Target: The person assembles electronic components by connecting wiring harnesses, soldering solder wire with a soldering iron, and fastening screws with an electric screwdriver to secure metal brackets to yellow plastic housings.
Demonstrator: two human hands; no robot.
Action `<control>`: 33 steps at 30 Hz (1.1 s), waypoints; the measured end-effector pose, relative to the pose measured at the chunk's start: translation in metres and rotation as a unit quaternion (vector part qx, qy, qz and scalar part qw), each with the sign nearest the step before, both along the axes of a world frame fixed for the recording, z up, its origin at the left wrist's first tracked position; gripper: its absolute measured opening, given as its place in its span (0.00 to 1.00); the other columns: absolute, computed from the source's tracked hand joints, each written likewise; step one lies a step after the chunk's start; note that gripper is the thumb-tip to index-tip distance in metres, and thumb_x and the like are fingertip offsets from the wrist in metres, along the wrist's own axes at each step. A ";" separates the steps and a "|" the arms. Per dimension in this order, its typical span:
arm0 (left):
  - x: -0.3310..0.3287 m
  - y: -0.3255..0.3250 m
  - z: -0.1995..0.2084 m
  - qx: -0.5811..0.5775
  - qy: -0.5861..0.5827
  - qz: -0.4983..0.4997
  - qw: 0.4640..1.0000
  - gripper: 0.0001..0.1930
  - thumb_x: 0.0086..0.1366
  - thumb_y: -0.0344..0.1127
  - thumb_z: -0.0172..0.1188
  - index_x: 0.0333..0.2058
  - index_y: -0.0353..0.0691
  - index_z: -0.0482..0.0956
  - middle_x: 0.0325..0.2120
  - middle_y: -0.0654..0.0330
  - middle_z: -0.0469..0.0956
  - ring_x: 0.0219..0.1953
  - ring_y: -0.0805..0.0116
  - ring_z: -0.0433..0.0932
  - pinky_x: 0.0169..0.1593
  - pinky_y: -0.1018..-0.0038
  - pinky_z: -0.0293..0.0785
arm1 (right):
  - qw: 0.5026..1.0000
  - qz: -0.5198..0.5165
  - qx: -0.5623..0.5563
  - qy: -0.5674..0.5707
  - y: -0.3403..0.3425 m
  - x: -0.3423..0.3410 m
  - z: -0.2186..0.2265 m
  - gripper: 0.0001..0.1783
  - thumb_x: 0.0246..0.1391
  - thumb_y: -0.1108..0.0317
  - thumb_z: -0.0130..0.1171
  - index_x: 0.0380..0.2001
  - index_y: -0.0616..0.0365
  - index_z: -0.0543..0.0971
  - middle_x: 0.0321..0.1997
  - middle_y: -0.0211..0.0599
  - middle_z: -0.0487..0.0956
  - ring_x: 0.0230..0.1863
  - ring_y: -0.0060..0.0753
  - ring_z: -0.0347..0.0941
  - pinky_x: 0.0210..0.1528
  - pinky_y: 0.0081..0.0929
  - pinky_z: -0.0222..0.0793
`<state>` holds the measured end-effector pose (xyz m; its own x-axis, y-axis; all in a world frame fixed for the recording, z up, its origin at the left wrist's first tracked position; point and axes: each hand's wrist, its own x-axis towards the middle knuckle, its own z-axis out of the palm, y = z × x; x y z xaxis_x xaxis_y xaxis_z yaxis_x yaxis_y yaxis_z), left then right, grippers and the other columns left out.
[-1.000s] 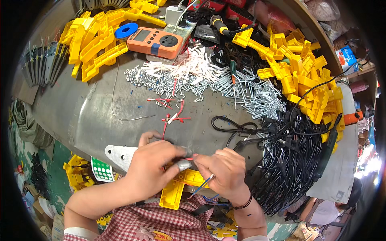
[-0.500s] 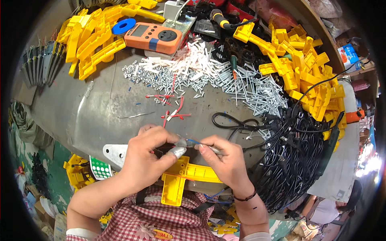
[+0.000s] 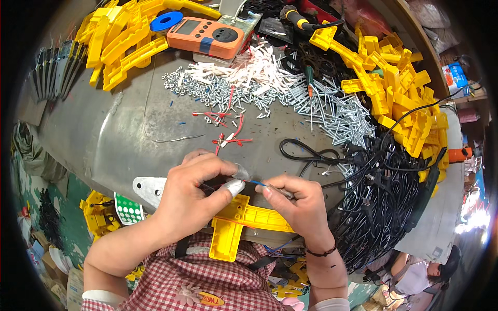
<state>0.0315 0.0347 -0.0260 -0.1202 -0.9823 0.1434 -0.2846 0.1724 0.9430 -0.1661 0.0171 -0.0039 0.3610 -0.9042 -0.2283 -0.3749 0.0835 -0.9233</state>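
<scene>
A thin blue wire runs between my two hands above the near edge of the table. The thumb and finger of my left hand, wrapped in silvery tape at the tips, pinch its left end; a red wire shows beside them. My right hand is closed at the wire's right end. A greyish piece shows at those right fingers, too covered to name. Just below the hands lies a yellow plastic housing, its ribbed arm reaching right, partly behind my right hand.
Screws, white sleeves and red wires lie beyond the hands. Yellow housings are heaped at both far sides. Black cables pile up at right. An orange multimeter and a blue ring sit at the back.
My hands have drawn slightly apart, and more of the blue wire shows between them. The whole view has shifted a little; the yellow housing stays below the hands.
</scene>
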 end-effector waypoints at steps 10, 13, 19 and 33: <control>-0.006 0.003 0.002 -0.112 -0.139 0.023 0.984 0.11 0.41 0.27 0.61 0.27 0.40 0.74 0.24 0.61 0.72 0.31 0.60 0.71 0.45 0.67 0.61 | 0.989 0.014 -0.137 0.057 0.001 0.021 0.014 0.05 0.47 0.75 0.58 0.30 0.62 0.74 0.23 0.38 0.74 0.21 0.29 0.71 0.25 0.23 0.65; -0.014 0.010 -0.002 -0.058 -0.048 0.046 0.996 0.17 0.40 0.25 0.62 0.33 0.40 0.73 0.28 0.59 0.73 0.33 0.58 0.72 0.45 0.64 0.65 | 0.993 0.017 -0.099 0.055 -0.001 0.021 0.014 0.04 0.48 0.75 0.56 0.30 0.63 0.74 0.21 0.32 0.73 0.21 0.19 0.68 0.24 0.18 0.63; -0.010 0.010 -0.004 -0.099 -0.006 0.024 0.995 0.23 0.39 0.22 0.62 0.39 0.39 0.71 0.31 0.57 0.74 0.34 0.58 0.74 0.43 0.63 0.69 | 0.997 -0.002 0.055 -0.058 -0.004 0.019 0.004 0.04 0.50 0.74 0.54 0.29 0.64 0.73 0.21 0.22 0.72 0.24 0.09 0.63 0.25 0.14 0.61; 0.005 -0.010 0.012 0.047 0.022 -0.082 0.995 0.24 0.47 0.23 0.59 0.45 0.36 0.65 0.30 0.57 0.77 0.36 0.61 0.76 0.47 0.70 0.67 | 0.962 0.106 -0.200 0.151 -0.010 0.014 0.017 0.08 0.49 0.73 0.54 0.35 0.54 0.71 0.24 0.38 0.75 0.27 0.43 0.74 0.29 0.34 0.69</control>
